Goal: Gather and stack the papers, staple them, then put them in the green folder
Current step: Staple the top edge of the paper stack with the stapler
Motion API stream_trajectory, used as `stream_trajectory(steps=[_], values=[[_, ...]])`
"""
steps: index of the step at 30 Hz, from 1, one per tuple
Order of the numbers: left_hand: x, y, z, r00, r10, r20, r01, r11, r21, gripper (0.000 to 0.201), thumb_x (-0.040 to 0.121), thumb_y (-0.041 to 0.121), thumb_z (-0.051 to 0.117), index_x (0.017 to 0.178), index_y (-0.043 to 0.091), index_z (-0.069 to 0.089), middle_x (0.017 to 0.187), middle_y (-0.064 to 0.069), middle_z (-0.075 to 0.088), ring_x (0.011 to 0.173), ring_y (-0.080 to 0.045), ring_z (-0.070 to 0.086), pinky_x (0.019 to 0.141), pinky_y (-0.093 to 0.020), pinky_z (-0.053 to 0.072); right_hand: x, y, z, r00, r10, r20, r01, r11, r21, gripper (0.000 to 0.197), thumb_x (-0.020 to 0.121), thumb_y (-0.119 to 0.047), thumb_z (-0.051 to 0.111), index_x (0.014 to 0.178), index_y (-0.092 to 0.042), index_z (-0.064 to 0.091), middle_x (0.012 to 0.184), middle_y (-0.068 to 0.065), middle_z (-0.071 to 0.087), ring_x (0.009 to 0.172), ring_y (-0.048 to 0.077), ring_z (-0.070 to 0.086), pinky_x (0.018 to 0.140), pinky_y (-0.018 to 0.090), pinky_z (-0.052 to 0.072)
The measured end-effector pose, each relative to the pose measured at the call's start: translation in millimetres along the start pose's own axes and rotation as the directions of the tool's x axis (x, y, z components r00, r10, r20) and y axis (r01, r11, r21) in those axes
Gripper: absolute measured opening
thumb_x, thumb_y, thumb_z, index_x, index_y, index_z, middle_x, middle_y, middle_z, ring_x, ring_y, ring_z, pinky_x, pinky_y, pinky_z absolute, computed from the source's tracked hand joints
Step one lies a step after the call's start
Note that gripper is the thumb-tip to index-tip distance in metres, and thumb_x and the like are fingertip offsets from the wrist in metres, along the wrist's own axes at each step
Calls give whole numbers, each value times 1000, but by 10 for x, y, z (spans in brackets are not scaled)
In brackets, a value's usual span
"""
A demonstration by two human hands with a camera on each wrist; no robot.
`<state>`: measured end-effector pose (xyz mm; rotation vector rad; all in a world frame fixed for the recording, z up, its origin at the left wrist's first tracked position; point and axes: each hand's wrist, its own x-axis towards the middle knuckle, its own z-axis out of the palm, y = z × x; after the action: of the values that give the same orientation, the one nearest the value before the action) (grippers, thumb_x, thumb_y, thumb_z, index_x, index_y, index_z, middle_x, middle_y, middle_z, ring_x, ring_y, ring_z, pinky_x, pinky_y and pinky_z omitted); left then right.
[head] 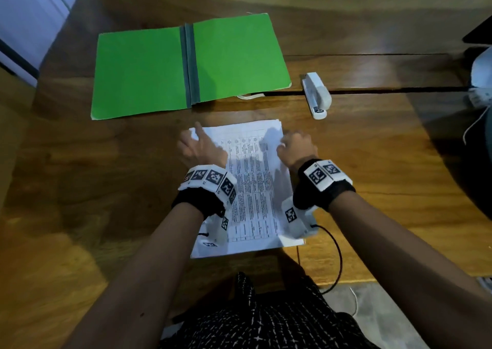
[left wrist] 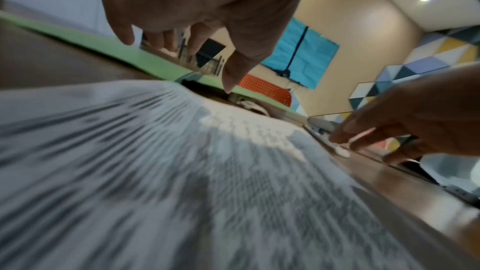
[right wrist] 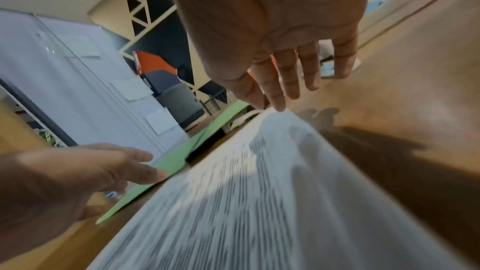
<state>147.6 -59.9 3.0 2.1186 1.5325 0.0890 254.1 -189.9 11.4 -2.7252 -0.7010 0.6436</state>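
Note:
A stack of printed papers (head: 247, 188) lies on the wooden table (head: 106, 175) right in front of me. My left hand (head: 198, 146) hovers over its far left corner, fingers loosely bent and holding nothing; the left wrist view shows this hand (left wrist: 202, 28) above the papers (left wrist: 182, 171). My right hand (head: 295, 146) is at the far right corner. In the right wrist view its straight fingers (right wrist: 280, 81) touch the paper edge (right wrist: 272, 122). The green folder (head: 186, 66) lies open flat beyond the papers. A white stapler (head: 316, 95) sits to the folder's right.
A black cable (head: 338, 255) loops off the table's near edge by my right wrist. A white cord (head: 250, 97) pokes out under the folder. A dark seam (head: 399, 90) crosses the table. White objects (head: 479, 82) and a dark item (head: 479, 31) sit at the right edge.

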Motion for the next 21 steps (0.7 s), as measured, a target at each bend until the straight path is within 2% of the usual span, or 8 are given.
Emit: stream_trajectory(steps=[3,6,8,10,12,16,21], values=[[55,382,57,980,160,115,-155,987,-51,59,86,18,61,139,18,35,146,-14,29,135,-31,29,109,-46,29,310,56,-302,988,24,-155,-16,999,50,33,87,-16,47,115,-4,59,129,20,52,120,37,48,100,50,43],[90,603,235,924,310,223,-312,950,-29,58,84,23,64,137,21,40,144,-11,33,134,-29,33,108,-44,32,643,157,-579,969,71,-235,-61,997,53,34,89,-14,46,121,-4,56,133,21,47,125,38,43,102,48,40],[131,639,353,880,340,333,-373,927,41,69,80,32,69,140,25,35,147,-10,30,136,-29,28,109,-46,31,851,229,-711,964,133,-229,-118,990,78,40,88,-12,47,128,-5,49,139,19,40,130,36,35,105,47,36],[170,624,458,855,326,404,-404,906,125,78,76,39,71,141,27,31,148,-9,27,138,-30,24,110,-50,28,1034,284,-787,960,182,-213,-165,982,97,47,87,-14,49,132,-3,41,143,17,34,133,35,30,107,47,33],[209,596,530,865,307,397,-400,900,175,76,74,43,70,138,26,34,147,-9,28,138,-30,23,112,-52,24,1183,323,-807,961,203,-188,-182,975,125,49,87,-14,49,133,1,36,144,19,31,133,36,30,108,46,32],[260,559,590,880,314,355,-385,911,148,76,70,40,74,136,27,39,142,-7,31,135,-27,25,114,-48,19,1377,403,-655,968,241,-67,-227,959,169,49,92,-13,46,135,2,29,145,21,33,132,37,36,106,44,34],[248,535,636,887,320,332,-374,920,113,75,70,38,75,135,26,40,142,-7,31,134,-28,27,114,-43,18,1464,423,-539,937,307,-164,-255,927,276,45,92,-15,45,131,3,32,140,20,40,128,37,41,106,42,36]])
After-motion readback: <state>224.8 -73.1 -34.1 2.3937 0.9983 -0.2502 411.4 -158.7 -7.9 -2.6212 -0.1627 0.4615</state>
